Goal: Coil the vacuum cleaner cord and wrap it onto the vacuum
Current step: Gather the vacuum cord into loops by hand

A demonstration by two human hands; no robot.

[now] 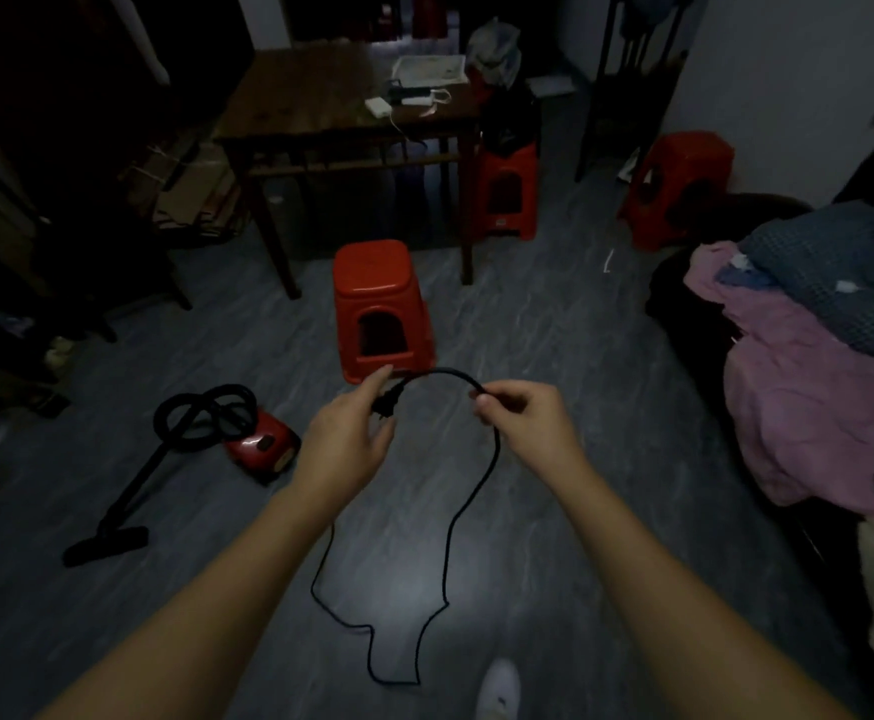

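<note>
Both bare forearms reach forward from the near edge, converging mid-scene. The left hand (pixel 346 439) shows its back, fingers loosely extended beside the plug (pixel 386 406); whether it grips is unclear. The right hand (pixel 523 418) pinches the cord (pixel 492 459) between thumb and curled fingers.

Head-mounted view, forward-down (wide-angle)
</note>
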